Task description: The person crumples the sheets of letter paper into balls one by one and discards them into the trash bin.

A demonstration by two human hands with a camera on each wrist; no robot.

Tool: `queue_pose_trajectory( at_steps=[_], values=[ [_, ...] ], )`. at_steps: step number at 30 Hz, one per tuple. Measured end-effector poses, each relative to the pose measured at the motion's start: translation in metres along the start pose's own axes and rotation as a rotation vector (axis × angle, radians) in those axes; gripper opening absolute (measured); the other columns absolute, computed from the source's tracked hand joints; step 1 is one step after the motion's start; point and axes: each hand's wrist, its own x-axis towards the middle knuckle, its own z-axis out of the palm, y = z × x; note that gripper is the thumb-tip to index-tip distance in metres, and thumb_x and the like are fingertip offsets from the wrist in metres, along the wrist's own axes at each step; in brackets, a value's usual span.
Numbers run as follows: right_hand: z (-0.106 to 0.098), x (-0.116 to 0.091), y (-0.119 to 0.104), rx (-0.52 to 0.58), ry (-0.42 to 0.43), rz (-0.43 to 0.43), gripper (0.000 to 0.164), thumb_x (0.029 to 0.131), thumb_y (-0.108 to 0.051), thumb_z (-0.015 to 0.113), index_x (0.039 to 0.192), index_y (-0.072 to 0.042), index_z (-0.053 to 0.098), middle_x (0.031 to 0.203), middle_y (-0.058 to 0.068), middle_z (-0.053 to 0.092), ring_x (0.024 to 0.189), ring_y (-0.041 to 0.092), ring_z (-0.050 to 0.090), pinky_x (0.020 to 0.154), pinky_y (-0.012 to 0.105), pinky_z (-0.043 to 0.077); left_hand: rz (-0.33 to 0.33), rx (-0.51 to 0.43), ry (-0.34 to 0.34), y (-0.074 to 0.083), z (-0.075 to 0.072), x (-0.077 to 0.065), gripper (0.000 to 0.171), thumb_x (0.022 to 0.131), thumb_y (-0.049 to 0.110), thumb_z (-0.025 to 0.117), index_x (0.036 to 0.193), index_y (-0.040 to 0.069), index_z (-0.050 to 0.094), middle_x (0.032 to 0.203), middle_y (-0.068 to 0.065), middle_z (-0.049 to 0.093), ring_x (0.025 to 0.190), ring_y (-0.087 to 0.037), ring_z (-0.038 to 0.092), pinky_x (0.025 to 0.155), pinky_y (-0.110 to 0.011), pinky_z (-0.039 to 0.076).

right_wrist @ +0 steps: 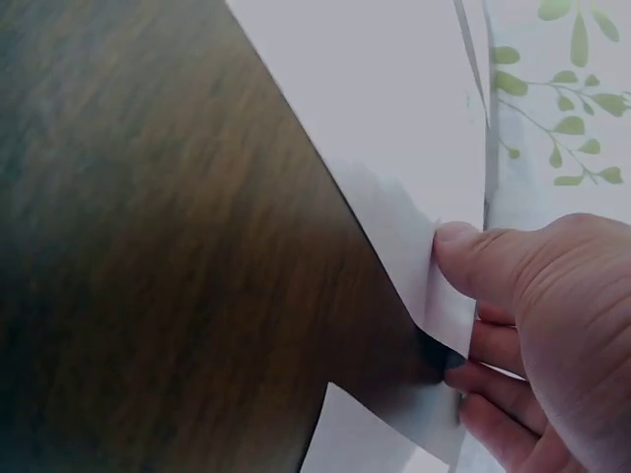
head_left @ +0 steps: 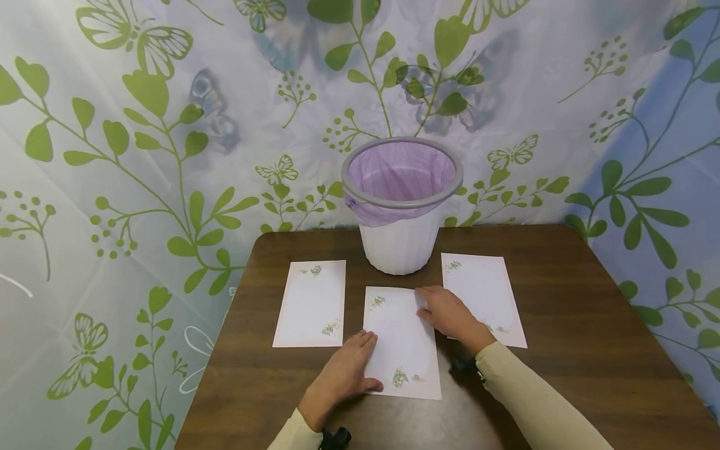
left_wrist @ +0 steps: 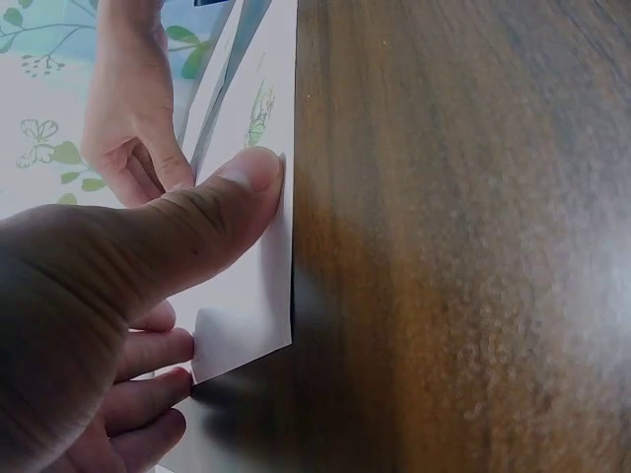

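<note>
A sheet of printed paper (head_left: 400,334) with small leaf drawings lies on the table between both hands. My left hand (head_left: 343,369) rests at its left edge, fingers fairly straight along the side. In the left wrist view, the left thumb (left_wrist: 232,192) presses on the paper near its front edge. My right hand (head_left: 450,312) pinches the far right corner. In the right wrist view, the right thumb (right_wrist: 473,251) lies on top, fingers (right_wrist: 498,350) at the edge behind; the corner looks slightly raised and bent.
Similar sheets lie on either side, one left (head_left: 312,306) and one right (head_left: 480,297), the latter partly behind my right hand. A white bin (head_left: 399,240) with a purple liner stands at the back of the wooden table (head_left: 579,350). Behind hangs a leaf-and-butterfly curtain (head_left: 270,106).
</note>
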Motion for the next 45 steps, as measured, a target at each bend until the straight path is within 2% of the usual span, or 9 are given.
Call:
queue_pose_trajectory(
  at_steps=[6,10,14,23,27,31,37,42,45],
  values=[
    [-0.002,0.002,0.0,0.056,-0.018,0.047,0.054,0.093,-0.009,0.086,0.14,0.009,0.067,0.135,0.025,0.073,0.126,0.043,0.069,0.108,0.057,0.056,-0.004,-0.013,-0.001,0.0,0.002,0.0,0.096,0.08,0.044,0.099,0.152,-0.004,0.058,0.158,-0.019,0.061,0.149,-0.038,0.056,0.123,-0.047,0.049],
    [-0.003,0.002,0.002,0.121,-0.009,0.08,0.054,0.093,-0.008,0.085,0.142,0.006,0.067,0.127,0.021,0.072,0.114,0.037,0.072,0.1,0.054,0.059,-0.004,-0.018,0.0,0.0,0.002,-0.001,0.096,0.08,0.044,0.099,0.153,-0.004,0.058,0.158,-0.019,0.06,0.149,-0.038,0.055,0.123,-0.046,0.048],
    [-0.007,0.001,0.002,0.171,0.009,0.07,0.047,0.093,-0.007,0.084,0.137,0.002,0.071,0.119,0.016,0.067,0.102,0.03,0.069,0.092,0.051,0.059,-0.006,-0.025,-0.003,0.0,0.003,-0.001,0.096,0.081,0.043,0.099,0.153,-0.004,0.057,0.159,-0.019,0.06,0.15,-0.038,0.055,0.123,-0.046,0.048],
    [-0.021,0.006,0.003,0.319,0.004,0.085,0.032,0.098,-0.009,0.08,0.128,-0.003,0.069,0.121,0.014,0.075,0.111,0.03,0.072,0.097,0.052,0.06,-0.003,-0.034,-0.006,-0.001,0.003,-0.001,0.097,0.082,0.042,0.098,0.155,-0.004,0.055,0.161,-0.019,0.058,0.152,-0.038,0.053,0.124,-0.046,0.047],
    [-0.029,0.008,0.006,0.359,0.0,0.087,0.025,0.098,-0.005,0.079,0.122,-0.004,0.071,0.106,0.007,0.076,0.094,0.02,0.068,0.085,0.042,0.06,-0.008,-0.051,-0.005,-0.001,0.002,-0.001,0.098,0.082,0.04,0.098,0.155,-0.006,0.054,0.162,-0.02,0.057,0.153,-0.038,0.052,0.124,-0.046,0.047],
    [-0.039,0.009,0.01,0.364,-0.001,0.073,0.019,0.097,-0.006,0.08,0.114,-0.008,0.073,0.092,-0.001,0.07,0.079,0.014,0.056,0.073,0.033,0.051,-0.045,-0.075,0.004,-0.001,0.0,-0.001,0.098,0.083,0.038,0.098,0.156,-0.008,0.052,0.163,-0.023,0.054,0.152,-0.039,0.052,0.123,-0.048,0.048],
    [-0.059,0.007,0.019,0.434,0.018,0.068,0.013,0.096,-0.007,0.082,0.107,-0.013,0.077,0.099,-0.001,0.078,0.086,0.011,0.066,0.074,0.031,0.054,-0.086,-0.124,0.049,-0.005,-0.001,0.0,0.093,0.087,0.031,0.096,0.156,-0.011,0.05,0.16,-0.027,0.056,0.148,-0.041,0.056,0.121,-0.051,0.049],
    [-0.077,0.004,0.024,0.578,-0.003,0.115,0.009,0.099,-0.009,0.08,0.107,-0.012,0.077,0.099,0.003,0.08,0.078,0.015,0.071,0.064,0.032,0.059,-0.062,-0.181,0.149,-0.01,-0.001,0.0,0.086,0.087,0.023,0.096,0.152,-0.013,0.051,0.151,-0.029,0.062,0.136,-0.041,0.066,0.115,-0.051,0.054],
    [-0.084,0.003,0.027,0.639,-0.001,0.143,0.008,0.1,-0.01,0.079,0.108,-0.011,0.078,0.099,0.006,0.08,0.073,0.015,0.072,0.063,0.037,0.062,-0.067,-0.243,0.207,-0.013,-0.002,0.001,0.081,0.086,0.017,0.096,0.148,-0.013,0.055,0.146,-0.029,0.066,0.13,-0.04,0.071,0.11,-0.051,0.058]
  ],
)
